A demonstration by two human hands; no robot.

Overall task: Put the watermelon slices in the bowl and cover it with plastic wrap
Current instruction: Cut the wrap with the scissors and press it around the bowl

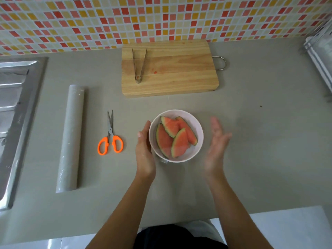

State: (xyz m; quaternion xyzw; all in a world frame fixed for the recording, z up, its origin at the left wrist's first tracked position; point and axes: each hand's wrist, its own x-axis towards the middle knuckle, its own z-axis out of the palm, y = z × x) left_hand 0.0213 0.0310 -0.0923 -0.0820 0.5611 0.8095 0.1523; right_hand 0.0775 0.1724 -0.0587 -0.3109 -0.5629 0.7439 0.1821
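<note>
Slices lay in the bowl; the left hand touched its side, fingers straight; the right hand hovered nearby, relaxed, holding nothing.

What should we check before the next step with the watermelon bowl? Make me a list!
1. Watermelon slices in the bowl: ok. None lie on the cutting board.
2. Bowl steadied: ok. The left hand rests against its left side.
3. Right hand free: ok. It is open and apart from the bowl.
4. Plastic wrap roll close by: ok. It lies on the counter, left of the scissors.
5. Bowl covered with wrap: cannot tell. Clear film would hardly show here.
</note>
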